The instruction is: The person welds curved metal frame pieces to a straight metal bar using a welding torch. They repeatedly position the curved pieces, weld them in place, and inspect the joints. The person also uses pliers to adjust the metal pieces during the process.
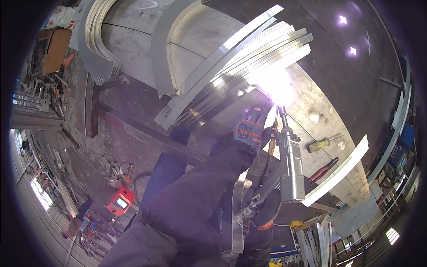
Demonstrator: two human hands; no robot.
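Observation:
My right hand (255, 207), gloved, wraps the handle of a grey laser welding torch (292, 167). The torch nozzle points up the bench into a white glare (281, 89) at the ends of a stack of curved metal strips (240, 62). Beside the nozzle is my left hand (250, 127) in a grey glove with orange bands. Its fingers are bent together toward the glare at the near side of the stack; what they grip is hidden. A thin wire feed tube (271, 144) with a brass fitting runs along the torch.
Right of the torch lie a screwdriver (318, 145) with a yellow-green handle, red-handled pliers (324, 171) and a single curved strip (339, 173). More bent strips (95, 38) rest at the far left. A red device with a screen (120, 201) stands below the bench at left.

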